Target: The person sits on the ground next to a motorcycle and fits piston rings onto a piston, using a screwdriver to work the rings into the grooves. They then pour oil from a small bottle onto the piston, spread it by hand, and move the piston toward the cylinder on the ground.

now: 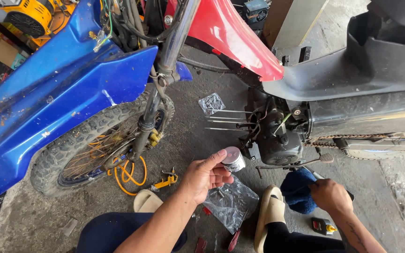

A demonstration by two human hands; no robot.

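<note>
My left hand (206,177) holds a shiny metal piston (233,158) upright between thumb and fingers, just left of the motorcycle engine (277,133). Several long bare studs (226,120) stick out leftward from the engine. My right hand (330,194) rests low at the right, its fingers closed on a blue cloth (297,189) beside a thin dark tool handle (316,175). A clear plastic bag (230,204) lies on the floor under my left hand.
A blue fairing (57,89) and knobby front wheel (85,140) fill the left. A red fender (230,33) hangs above. An orange hose (130,175), yellow clamp (167,180), small bottle (323,226) and second plastic bag (211,102) lie on the concrete. My sandal (270,211) is between the hands.
</note>
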